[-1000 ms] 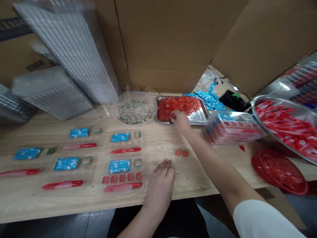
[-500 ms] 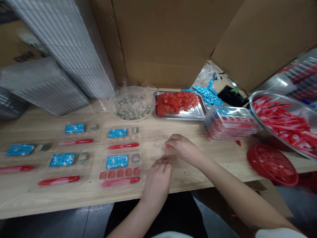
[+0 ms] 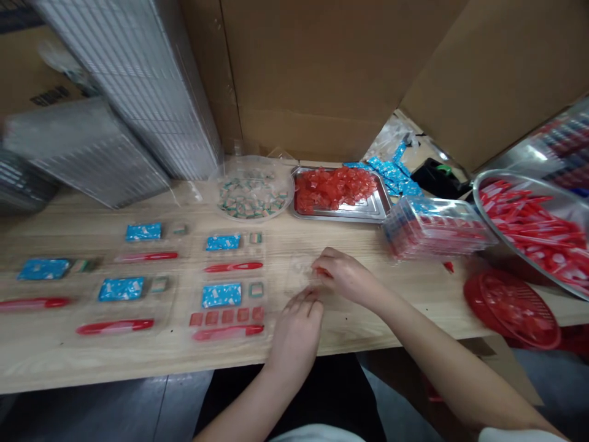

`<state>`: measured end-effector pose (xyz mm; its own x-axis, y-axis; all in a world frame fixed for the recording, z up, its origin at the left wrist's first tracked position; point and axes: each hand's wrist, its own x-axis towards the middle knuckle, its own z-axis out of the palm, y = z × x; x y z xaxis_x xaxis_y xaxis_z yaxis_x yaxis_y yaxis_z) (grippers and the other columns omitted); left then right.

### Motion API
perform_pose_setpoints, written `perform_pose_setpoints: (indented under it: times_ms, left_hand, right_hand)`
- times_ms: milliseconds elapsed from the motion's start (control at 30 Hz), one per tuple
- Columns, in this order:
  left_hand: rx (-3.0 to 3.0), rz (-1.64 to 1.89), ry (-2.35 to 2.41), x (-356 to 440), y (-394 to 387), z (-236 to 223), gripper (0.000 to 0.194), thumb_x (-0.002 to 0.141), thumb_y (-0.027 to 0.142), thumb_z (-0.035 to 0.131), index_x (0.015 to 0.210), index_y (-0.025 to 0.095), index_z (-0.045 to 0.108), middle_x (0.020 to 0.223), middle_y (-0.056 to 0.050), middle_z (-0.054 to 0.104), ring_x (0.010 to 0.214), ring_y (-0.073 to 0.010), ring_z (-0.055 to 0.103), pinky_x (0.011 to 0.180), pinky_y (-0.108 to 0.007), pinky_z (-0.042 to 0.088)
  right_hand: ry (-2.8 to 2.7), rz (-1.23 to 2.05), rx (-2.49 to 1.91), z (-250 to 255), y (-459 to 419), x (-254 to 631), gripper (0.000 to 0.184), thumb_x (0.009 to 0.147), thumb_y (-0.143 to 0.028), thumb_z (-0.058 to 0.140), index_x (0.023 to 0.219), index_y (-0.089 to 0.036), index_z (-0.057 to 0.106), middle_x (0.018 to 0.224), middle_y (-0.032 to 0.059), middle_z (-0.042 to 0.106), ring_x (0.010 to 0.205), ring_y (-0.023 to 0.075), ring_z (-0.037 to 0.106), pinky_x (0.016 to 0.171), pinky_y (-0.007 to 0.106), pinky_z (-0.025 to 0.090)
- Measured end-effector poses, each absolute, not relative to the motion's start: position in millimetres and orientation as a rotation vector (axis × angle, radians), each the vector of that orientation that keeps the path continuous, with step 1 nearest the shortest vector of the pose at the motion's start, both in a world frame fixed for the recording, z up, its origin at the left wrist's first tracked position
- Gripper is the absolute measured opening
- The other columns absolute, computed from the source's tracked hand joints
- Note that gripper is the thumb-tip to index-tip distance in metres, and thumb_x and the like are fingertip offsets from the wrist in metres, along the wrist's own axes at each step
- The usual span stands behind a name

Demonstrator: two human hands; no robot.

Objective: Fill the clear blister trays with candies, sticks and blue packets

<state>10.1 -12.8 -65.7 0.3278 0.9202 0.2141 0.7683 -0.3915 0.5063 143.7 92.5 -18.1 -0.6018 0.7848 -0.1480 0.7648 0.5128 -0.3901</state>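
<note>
From the head view, our right hand (image 3: 347, 281) has its fingertips drawn narrow on what looks like a small red piece (image 3: 317, 270), at the edge of a clear blister tray (image 3: 299, 276). Our left hand (image 3: 297, 334) lies just below that tray, fingers loosely spread, apparently holding nothing. Beyond the tray sits a steel pan (image 3: 340, 217) heaped with red wrapped sweets (image 3: 331, 189). Left of the tray, a row of red squares (image 3: 225, 317) lies beside a blue packet (image 3: 221, 295).
</note>
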Motion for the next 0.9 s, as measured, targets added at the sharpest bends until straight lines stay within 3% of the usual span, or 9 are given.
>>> perform_pose_setpoints:
  times_ms: [133,267,400,633,700,800,900]
  left_hand:
    - [2.264,0.679,1.502,10,-14,-66,0.013,0.079,0.007,0.054,0.088,0.014,0.059,0.106,-0.011,0.066,0.113,-0.0231,0.055,0.096,-0.039,0.046]
    - [2.252,0.707,1.469,10,-14,-68,0.014,0.08,0.008,0.053,0.091,0.015,0.059,0.111,-0.011,0.064,0.115,-0.0231,0.054,0.096,-0.04,0.046]
    - [2.26,0.734,1.452,12,-13,-71,0.016,0.081,0.007,0.051,0.092,0.015,0.058,0.116,-0.011,0.062,0.117,-0.022,0.052,0.099,-0.039,0.044]
    - [2.049,0.767,1.402,10,-13,-60,0.016,0.082,0.008,0.048,0.092,0.016,0.059,0.115,-0.011,0.063,0.113,-0.0242,0.054,0.095,-0.043,0.044]
    - [1.782,0.85,1.382,3,-7,-47,0.019,0.084,0.013,0.048,0.099,0.019,0.058,0.113,-0.01,0.062,0.109,-0.0233,0.056,0.093,-0.043,0.045]
    - [1.171,1.087,1.309,-7,9,-29,0.027,0.086,0.025,0.048,0.112,0.021,0.052,0.106,-0.009,0.062,0.1,-0.0198,0.059,0.087,-0.037,0.047]
    - [0.719,1.133,1.055,-8,23,-21,0.025,0.085,0.034,0.051,0.102,0.017,0.054,0.092,-0.006,0.063,0.086,-0.0163,0.062,0.078,-0.031,0.048]
  right_hand:
    - [-2.665,0.594,-1.427,-25,83,153,0.015,0.076,-0.008,0.054,0.087,-0.016,0.061,0.086,0.0053,0.056,0.077,0.0152,0.054,0.07,0.026,0.042]
    - [-2.494,0.64,-1.355,-24,113,162,0.028,0.076,-0.022,0.061,0.103,-0.017,0.058,0.092,0.0061,0.059,0.084,0.0171,0.056,0.074,0.028,0.043]
    - [-2.167,0.341,-1.641,-29,183,145,0.012,0.081,-0.023,0.053,0.084,-0.017,0.062,0.082,0.0053,0.062,0.079,0.0168,0.056,0.072,0.028,0.041]
    - [-2.177,0.337,-1.704,-33,213,121,0.009,0.074,-0.015,0.055,0.072,-0.016,0.063,0.081,0.0072,0.06,0.081,0.018,0.053,0.076,0.029,0.038]
    - [-2.023,0.657,-1.654,-17,191,130,0.011,0.076,-0.023,0.055,0.072,-0.016,0.062,0.073,0.0041,0.058,0.071,0.0154,0.051,0.068,0.028,0.038]
    - [-1.713,1.553,-1.456,9,149,147,0.023,0.074,-0.039,0.06,0.077,-0.016,0.06,0.063,-0.0011,0.053,0.055,0.01,0.043,0.052,0.024,0.034]
    - [-1.441,2.156,-1.294,19,114,155,0.028,0.069,-0.041,0.066,0.076,-0.015,0.058,0.058,-0.0031,0.05,0.05,0.007,0.041,0.046,0.021,0.029]
